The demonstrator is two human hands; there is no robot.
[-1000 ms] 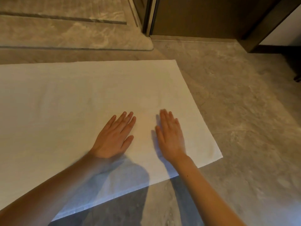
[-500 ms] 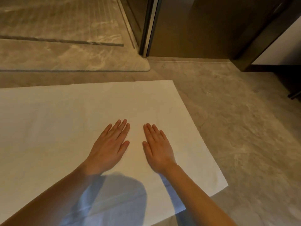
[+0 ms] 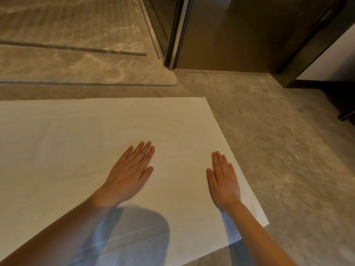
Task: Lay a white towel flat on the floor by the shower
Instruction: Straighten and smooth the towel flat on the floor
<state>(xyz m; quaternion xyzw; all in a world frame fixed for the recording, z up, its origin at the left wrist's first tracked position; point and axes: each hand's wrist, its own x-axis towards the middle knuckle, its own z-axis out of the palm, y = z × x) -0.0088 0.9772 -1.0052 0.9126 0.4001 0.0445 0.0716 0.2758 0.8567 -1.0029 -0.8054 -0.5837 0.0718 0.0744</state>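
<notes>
Down at the near edge of the view, both bare forearms reach in from the bottom, and a bluish shadow (image 3: pixel 134 237) falls across the closest part of the white towel (image 3: pixel 67 150). A bit further out, the left hand (image 3: pixel 128 175) lies palm down on the towel, fingers straight and close together, thumb out to the side. It's gripping nothing, just flat against the cloth. The right hand (image 3: pixel 223 181) is the same deal: palm down, fingers straight and side by side, sitting just inside the towel's right-hand edge. The two hands are well apart from each other.

The towel itself is spread flat on the grey marbled floor (image 3: pixel 288 169) and looks smooth. It runs off the left side of the view, and both right corners are visible. Just past its far edge there's a strip of bare floor, then the low stone threshold (image 3: pixel 86 73) of the shower with its rounded corner — the towel lies beside it, not touching. Behind that a metal door frame (image 3: pixel 178 31) stands upright, and to the right of it is a dark brown door (image 3: pixel 240 35).
</notes>
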